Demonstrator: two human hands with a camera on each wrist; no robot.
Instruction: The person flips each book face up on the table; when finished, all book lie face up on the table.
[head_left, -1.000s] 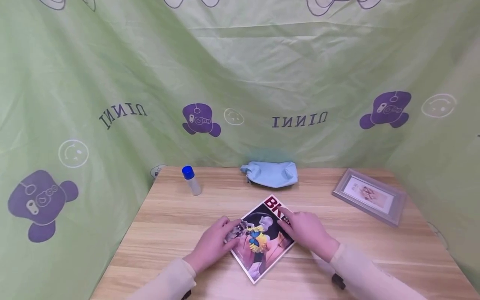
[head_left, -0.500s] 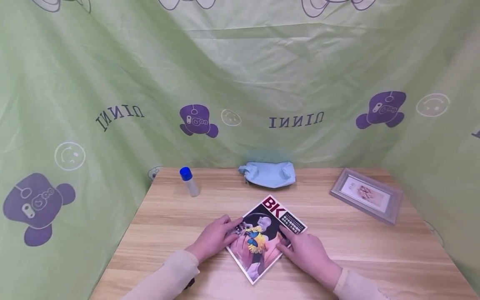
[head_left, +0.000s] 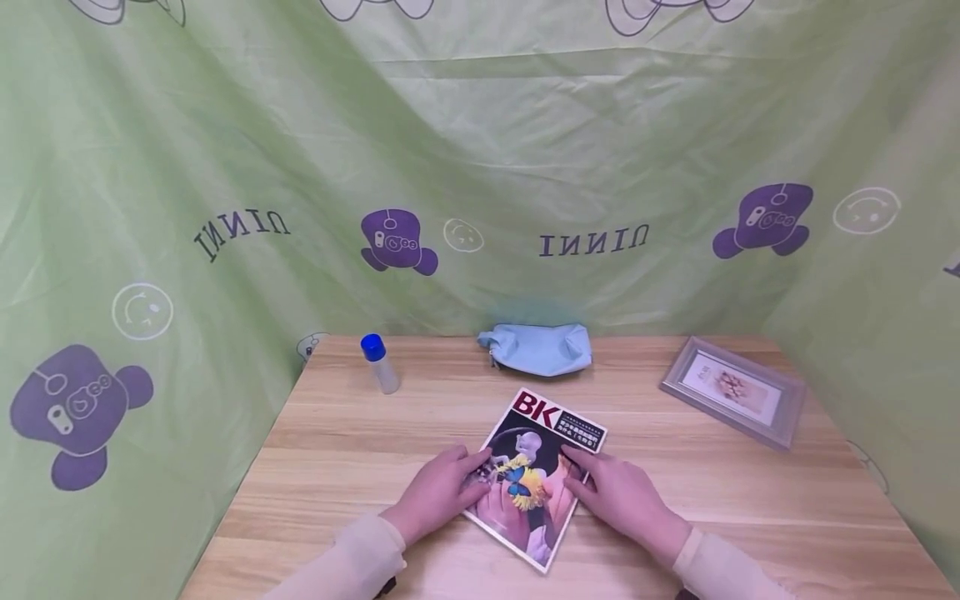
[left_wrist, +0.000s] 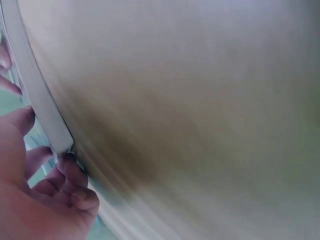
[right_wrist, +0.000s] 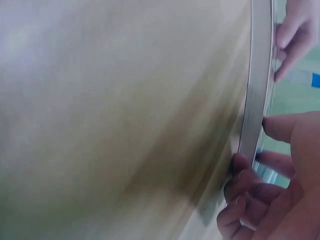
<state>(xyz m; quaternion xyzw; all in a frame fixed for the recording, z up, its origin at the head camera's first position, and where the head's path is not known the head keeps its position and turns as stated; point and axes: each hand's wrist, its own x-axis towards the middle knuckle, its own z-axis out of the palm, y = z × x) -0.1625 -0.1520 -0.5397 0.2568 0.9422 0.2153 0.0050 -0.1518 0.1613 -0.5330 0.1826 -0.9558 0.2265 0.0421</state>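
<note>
A book (head_left: 517, 482) with a red "BK" title and a blue butterfly on its cover lies at a slant, cover up, over the middle of the table. On its left side my left hand (head_left: 437, 492) grips the edge, thumb and index finger on the cover. My right hand (head_left: 624, 498) holds the opposite side in the same way. From the left wrist, the book's thick pale edge (left_wrist: 44, 95) shows, with curled fingers (left_wrist: 75, 172) beneath its lower corner. The right wrist view shows the same grip, other fingers (right_wrist: 237, 182) tucked under the book's edge (right_wrist: 256, 75).
A clear bottle with a blue cap (head_left: 381, 364) stands at the back left of the wooden table (head_left: 300, 475). Behind the book lies a light blue zip pouch (head_left: 542, 350). A grey picture frame (head_left: 678, 375) rests at the right, before a green curtain (head_left: 480, 150).
The book has turned counterclockwise, its top corner going left and its bottom corner right. My right hand has moved from the upper right corner, over the title, down to the right edge.
</note>
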